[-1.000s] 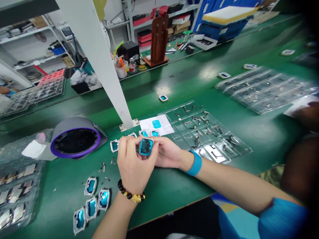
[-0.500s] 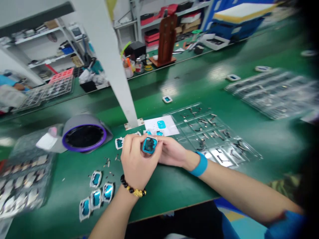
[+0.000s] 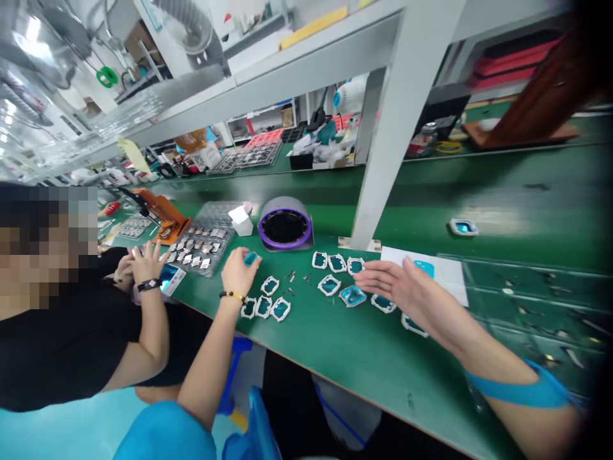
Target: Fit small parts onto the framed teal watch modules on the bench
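Note:
Held out to the left, my left hand (image 3: 238, 275) is closed on a watch case (image 3: 250, 258), small and squarish with blue film on its face. Below it on the green bench are several pale-rimmed watch cases (image 3: 264, 306) with blue centres. My right hand (image 3: 414, 297), wearing a blue wristband, has its fingers stretched out and grips nothing. It hovers beside more cases in the middle, partly covering some. Among them lies a case with a blue rim (image 3: 353, 295), unlike its pale-rimmed neighbours. Tiny metal parts (image 3: 291, 276) are scattered between the two groups.
Left of me a co-worker (image 3: 62, 338) in black sits at the bench. A round purple-rimmed device (image 3: 285, 225) stands behind the cases, near a clear tray of metal parts (image 3: 198, 248). A white post (image 3: 390, 147) rises mid-bench; another clear tray (image 3: 541, 306) lies at right.
My view has swung left. My hands, together around a watch case before, have parted: the left has carried a case leftward, and the right is now open over the bench.

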A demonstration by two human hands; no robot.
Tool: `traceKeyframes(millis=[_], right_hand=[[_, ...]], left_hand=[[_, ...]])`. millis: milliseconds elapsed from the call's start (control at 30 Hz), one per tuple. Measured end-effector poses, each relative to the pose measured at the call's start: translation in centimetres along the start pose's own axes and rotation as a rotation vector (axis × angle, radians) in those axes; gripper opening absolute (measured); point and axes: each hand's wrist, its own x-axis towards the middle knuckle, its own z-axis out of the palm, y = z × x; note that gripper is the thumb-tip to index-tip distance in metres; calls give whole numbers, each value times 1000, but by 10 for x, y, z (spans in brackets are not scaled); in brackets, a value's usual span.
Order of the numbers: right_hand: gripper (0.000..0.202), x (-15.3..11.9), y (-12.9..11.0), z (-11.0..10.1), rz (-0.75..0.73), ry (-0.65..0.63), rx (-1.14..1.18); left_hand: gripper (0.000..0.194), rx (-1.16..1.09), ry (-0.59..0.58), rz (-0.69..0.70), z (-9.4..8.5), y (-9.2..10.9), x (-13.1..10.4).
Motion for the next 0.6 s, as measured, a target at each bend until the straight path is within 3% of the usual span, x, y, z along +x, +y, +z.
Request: traceKeyframes(millis=[133,267,367,433,533,600], right_hand=[[70,6,5,-2,-2,13,-75],[70,11,6,-12,-23,17,-80],[70,12,4,-19,-51,5,-75],[69,13,1,-21,-81,29,-74],[67,10,-9,-19,-139,106,-90],[62,7,-16,-17,-184,172,-154]], left_hand=[[27,44,-9,-70,18,-29,46],[42,23,11,-67,11,-33,52],[51,-23,67,-2,-4,-24,23],[39,-85,66,93,-8,-5,-13],[14,-245,-87,367,-1,45,-73],[12,-395,-227,612,10,84,-104]])
